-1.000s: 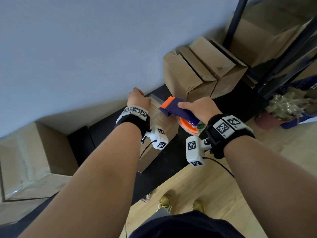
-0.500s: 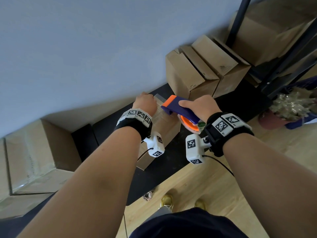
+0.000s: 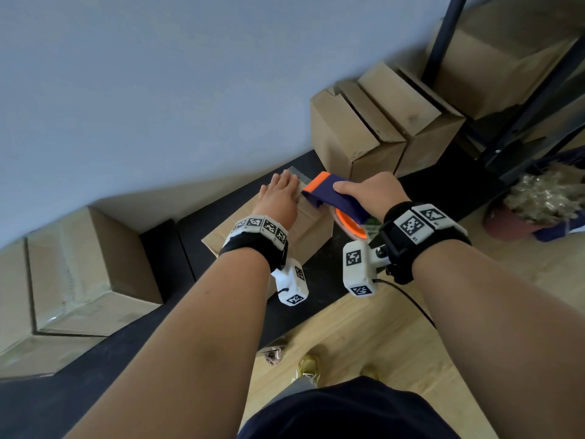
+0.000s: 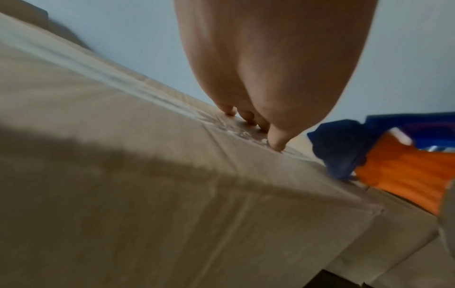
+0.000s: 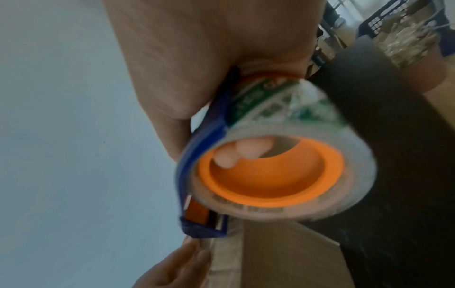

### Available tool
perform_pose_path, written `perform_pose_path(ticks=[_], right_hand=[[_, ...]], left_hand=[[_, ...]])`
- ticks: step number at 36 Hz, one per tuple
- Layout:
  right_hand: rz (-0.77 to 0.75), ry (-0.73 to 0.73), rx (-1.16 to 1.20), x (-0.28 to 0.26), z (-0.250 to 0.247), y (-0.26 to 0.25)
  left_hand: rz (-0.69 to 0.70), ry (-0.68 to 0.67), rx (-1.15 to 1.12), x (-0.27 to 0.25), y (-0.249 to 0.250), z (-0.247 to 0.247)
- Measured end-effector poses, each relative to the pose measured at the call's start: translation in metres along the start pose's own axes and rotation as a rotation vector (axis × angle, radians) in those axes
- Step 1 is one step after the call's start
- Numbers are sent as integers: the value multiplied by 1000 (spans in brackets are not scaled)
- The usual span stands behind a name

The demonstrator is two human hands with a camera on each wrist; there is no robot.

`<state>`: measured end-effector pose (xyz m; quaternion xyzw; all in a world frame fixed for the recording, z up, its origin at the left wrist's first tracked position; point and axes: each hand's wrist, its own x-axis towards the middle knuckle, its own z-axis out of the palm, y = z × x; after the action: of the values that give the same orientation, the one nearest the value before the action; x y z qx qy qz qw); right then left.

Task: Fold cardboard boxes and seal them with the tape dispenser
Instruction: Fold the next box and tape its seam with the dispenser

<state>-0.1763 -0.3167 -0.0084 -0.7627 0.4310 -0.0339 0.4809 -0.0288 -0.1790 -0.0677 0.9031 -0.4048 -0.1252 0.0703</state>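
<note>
A closed cardboard box (image 3: 311, 228) lies on a black bench (image 3: 167, 248) by the wall, with clear tape along its top seam (image 4: 152, 97). My left hand (image 3: 280, 193) lies flat on the box top, fingers straight, fingertips (image 4: 275, 144) pressing the tape near the far end. My right hand (image 3: 370, 194) grips the blue and orange tape dispenser (image 3: 332, 198), whose front end touches the box top beside the left hand. Two fingertips (image 5: 236, 154) curl into the orange core of the tape roll (image 5: 273, 171).
Two more cardboard boxes (image 3: 373, 134) stand on the bench at the far right; larger taped boxes (image 3: 69, 280) stand at the left. A black metal rack (image 3: 522, 122) with another box rises at right. A potted plant (image 3: 538, 198) stands on the wooden floor (image 3: 364, 337).
My left hand has slid further along the box top toward the far end and now lies flat. The right hand with the dispenser has stayed at nearly the same spot.
</note>
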Motion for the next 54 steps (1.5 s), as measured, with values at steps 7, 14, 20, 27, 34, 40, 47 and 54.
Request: perform_pose_path(ticks=[7, 14, 20, 27, 34, 40, 47, 54], right_hand=[[22, 10, -51, -10, -17, 20], [37, -1, -22, -21, -28, 35], [53, -15, -40, -25, -37, 50], [81, -29, -100, -24, -30, 57], [96, -25, -103, -18, -20, 63], [88, -53, -61, -18, -18, 68], [55, -112, -57, -18, -20, 74], [36, -177, 16, -25, -31, 82]], left_hand=[[-41, -56, -27, 5, 2, -4], [-80, -73, -28, 0, 8, -7], [-95, -60, -2, 2, 10, -4], [-76, -19, 16, 3, 7, 2], [-117, 161, 25, -8, 20, 11], [-123, 284, -200, -17, 46, 15], [-149, 204, -218, -23, 51, 24], [-151, 177, -230, -25, 50, 25]])
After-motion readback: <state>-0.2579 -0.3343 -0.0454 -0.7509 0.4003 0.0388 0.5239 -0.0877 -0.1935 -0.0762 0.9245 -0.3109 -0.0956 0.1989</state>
